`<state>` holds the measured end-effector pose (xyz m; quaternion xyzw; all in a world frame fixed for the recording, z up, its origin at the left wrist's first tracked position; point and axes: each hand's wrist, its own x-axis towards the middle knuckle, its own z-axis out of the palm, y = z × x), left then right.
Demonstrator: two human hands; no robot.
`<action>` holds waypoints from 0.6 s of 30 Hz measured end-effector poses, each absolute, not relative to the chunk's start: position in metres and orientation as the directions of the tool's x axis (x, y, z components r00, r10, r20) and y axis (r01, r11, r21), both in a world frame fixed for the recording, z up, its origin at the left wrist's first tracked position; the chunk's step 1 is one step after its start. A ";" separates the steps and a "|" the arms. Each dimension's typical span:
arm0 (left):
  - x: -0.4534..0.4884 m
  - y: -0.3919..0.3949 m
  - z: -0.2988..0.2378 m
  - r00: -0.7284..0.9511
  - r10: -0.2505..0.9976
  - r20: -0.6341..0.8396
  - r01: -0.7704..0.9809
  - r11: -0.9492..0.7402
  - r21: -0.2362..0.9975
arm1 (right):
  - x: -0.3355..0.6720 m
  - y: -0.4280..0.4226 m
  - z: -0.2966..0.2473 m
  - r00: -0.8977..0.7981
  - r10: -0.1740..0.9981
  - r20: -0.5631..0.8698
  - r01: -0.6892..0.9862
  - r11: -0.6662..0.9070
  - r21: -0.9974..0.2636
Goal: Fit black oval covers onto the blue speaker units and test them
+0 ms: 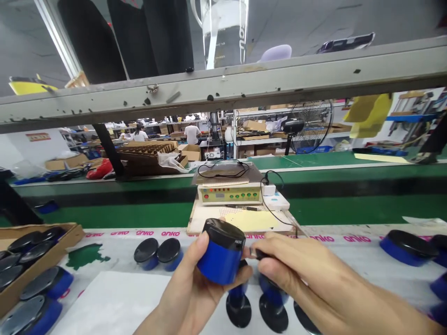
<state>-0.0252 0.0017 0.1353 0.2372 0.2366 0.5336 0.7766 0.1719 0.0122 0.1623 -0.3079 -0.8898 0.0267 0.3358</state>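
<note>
My left hand [188, 293] is wrapped round a blue cylindrical unit with a black top [220, 253], holding it tilted above the bench. My right hand [296, 274] pinches a small black plug [260, 254] at the unit's right side, touching it. A thin black cable [275, 216] runs from the plug back to the beige tester box [230, 193] with red lights behind. Below my hands stand several more blue and black units [238, 302].
A cardboard tray [52, 253] at the left holds several blue units. Two units [159, 253] stand at centre left, others [407, 246] at the right. A green conveyor [349, 204] runs behind the tester. A grey metal beam [223, 88] crosses overhead. People work far back.
</note>
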 end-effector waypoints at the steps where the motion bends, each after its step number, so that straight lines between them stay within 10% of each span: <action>1: -0.025 0.001 0.135 0.324 0.940 -0.108 -0.722 0.319 0.614 | 0.169 0.011 0.159 -0.590 0.538 0.602 0.520 0.824 -0.226; 7: -0.025 0.001 0.128 0.294 0.955 -0.034 -0.628 0.220 0.746 | 0.158 0.008 0.154 -0.594 0.485 0.642 0.586 0.807 -0.067; 12: -0.023 0.003 0.115 0.024 0.966 0.257 -0.297 -0.239 0.925 | 0.151 0.006 0.149 -0.557 0.458 0.693 0.656 0.754 0.028; 18: -0.035 0.005 0.114 0.140 0.751 0.646 0.303 -0.653 0.694 | 0.150 0.012 0.123 -0.495 0.557 0.667 0.498 0.811 -0.308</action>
